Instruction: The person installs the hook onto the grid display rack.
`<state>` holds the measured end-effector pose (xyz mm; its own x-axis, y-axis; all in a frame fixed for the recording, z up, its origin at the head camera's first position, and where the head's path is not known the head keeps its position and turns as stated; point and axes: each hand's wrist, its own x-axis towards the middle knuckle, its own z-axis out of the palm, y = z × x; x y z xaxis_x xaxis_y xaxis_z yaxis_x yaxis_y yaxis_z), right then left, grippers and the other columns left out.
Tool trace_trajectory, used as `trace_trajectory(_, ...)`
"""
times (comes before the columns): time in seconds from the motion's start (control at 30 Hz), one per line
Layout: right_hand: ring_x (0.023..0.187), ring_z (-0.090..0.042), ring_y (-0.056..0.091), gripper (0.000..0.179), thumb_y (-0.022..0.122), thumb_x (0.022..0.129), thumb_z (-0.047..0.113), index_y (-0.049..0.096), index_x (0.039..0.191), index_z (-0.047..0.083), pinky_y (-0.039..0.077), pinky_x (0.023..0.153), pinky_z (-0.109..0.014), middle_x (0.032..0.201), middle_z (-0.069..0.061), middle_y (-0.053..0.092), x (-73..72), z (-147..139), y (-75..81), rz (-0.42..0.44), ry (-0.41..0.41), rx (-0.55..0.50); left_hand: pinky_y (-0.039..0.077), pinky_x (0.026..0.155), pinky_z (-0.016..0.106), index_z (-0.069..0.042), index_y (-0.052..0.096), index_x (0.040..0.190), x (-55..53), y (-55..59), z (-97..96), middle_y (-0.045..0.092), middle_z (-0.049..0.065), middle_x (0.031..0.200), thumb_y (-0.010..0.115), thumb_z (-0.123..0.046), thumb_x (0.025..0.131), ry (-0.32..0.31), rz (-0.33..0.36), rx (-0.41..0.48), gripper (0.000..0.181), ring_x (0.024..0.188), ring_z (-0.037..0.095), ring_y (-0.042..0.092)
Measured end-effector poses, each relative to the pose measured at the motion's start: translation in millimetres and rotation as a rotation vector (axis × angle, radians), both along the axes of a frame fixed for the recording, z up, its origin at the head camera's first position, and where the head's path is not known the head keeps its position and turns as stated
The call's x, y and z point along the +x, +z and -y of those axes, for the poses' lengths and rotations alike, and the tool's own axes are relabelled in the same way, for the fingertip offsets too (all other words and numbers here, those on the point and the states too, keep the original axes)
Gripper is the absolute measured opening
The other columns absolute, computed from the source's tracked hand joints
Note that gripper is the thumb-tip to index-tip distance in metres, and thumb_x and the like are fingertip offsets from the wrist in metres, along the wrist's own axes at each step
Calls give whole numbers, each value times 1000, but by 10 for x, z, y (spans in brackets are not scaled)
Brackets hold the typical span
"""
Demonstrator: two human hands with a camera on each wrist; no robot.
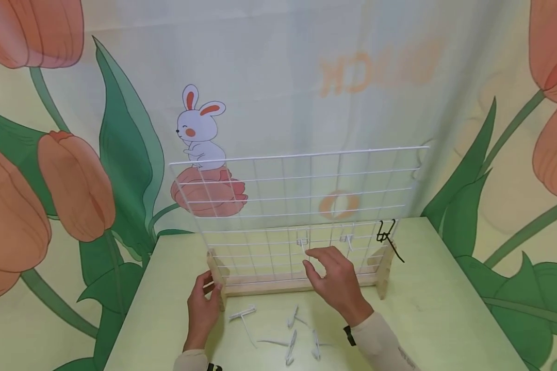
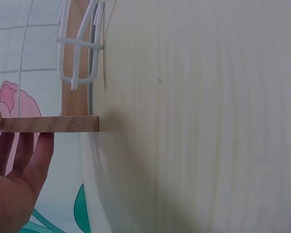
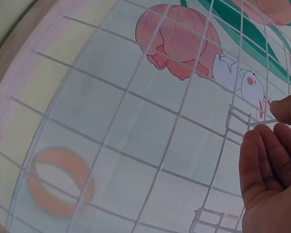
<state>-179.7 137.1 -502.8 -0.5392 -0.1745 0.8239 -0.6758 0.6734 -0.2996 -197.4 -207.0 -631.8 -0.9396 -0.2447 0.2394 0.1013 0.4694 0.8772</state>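
A white wire grid panel (image 1: pixel 325 196) stands upright in a wooden base with a wooden foot at each end. My left hand (image 1: pixel 203 309) grips the left wooden foot (image 2: pixel 48 124), thumb on one side and fingers on the other. At the middle of the grid, my right hand (image 1: pixel 336 281) pinches the prong of a white hook (image 3: pixel 240 119) between thumb and fingertips. This hook hangs on the grid's lower wires. To its right hang a second white hook (image 1: pixel 347 239) and a black hook (image 1: pixel 384 237).
Several loose white hooks lie on the table in front of the base, one (image 1: pixel 243 313) near the left hand and another (image 1: pixel 291 348) further forward. The pale yellow table (image 1: pixel 427 309) backs onto a curtain (image 1: pixel 278 77) printed with tulips and a rabbit.
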Motion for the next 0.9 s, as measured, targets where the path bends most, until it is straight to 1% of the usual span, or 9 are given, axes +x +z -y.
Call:
trace_trajectory(0.13, 95, -20, 75, 29, 88, 80, 6, 78, 107, 7, 63, 77, -38, 103, -4, 78, 108, -55, -94, 58, 30, 14, 59, 94, 52, -13, 58, 144, 16, -22, 37, 67, 16, 138, 68, -11, 104, -8, 3, -1, 42, 118, 38, 70)
trace_trajectory(0.27, 94, -17, 75, 29, 90, 81, 9, 78, 108, 11, 63, 76, -35, 105, -1, 78, 246, -149, -241, 164, 60, 41, 60, 93, 50, -13, 58, 143, 7, -42, 52, 68, 15, 137, 69, -11, 103, -17, -4, -3, 42, 118, 37, 71)
trace_trajectory(0.47, 93, -10, 74, 30, 92, 81, 15, 79, 107, 17, 62, 77, -31, 104, 7, 77, 427, -313, -592, 333, 61, 113, 60, 91, 46, -14, 58, 143, -4, -17, 58, 68, 13, 137, 69, -11, 103, -21, -7, -9, 41, 119, 36, 70)
trace_trajectory(0.57, 90, -7, 72, 29, 91, 83, 16, 78, 109, 19, 61, 75, -28, 104, 8, 77, 509, -396, -796, 441, 72, 139, 60, 93, 49, -13, 58, 143, -4, -1, 61, 68, 14, 137, 69, -10, 103, -17, -3, -13, 41, 119, 37, 71)
trace_trajectory(0.63, 89, -9, 72, 28, 89, 86, 17, 78, 111, 19, 61, 74, -28, 105, 6, 77, 557, -442, -921, 512, 97, 157, 59, 95, 51, -12, 58, 143, 1, 1, 66, 68, 15, 137, 69, -10, 103, -16, 7, -16, 41, 119, 38, 70)
trace_trajectory(0.7, 89, -13, 72, 25, 87, 88, 18, 77, 112, 17, 60, 75, -29, 106, 5, 77, 592, -475, -1007, 591, 116, 185, 58, 96, 52, -12, 57, 143, 3, 2, 69, 67, 15, 138, 68, -10, 103, -19, 14, -15, 41, 120, 38, 70)
trace_trajectory(0.8, 92, -19, 72, 24, 84, 90, 18, 77, 113, 13, 59, 76, -31, 108, 1, 76, 627, -508, -1088, 695, 133, 232, 59, 96, 52, -13, 57, 144, -1, -8, 68, 67, 14, 139, 68, -11, 104, -24, 16, -13, 42, 121, 37, 70)
trace_trajectory(0.9, 92, -17, 71, 26, 85, 90, 20, 77, 113, 10, 58, 76, -31, 107, 0, 76, 641, -535, -1147, 777, 121, 295, 60, 95, 51, -13, 57, 143, -5, -11, 55, 67, 14, 139, 69, -10, 103, -22, 13, -13, 41, 121, 37, 70)
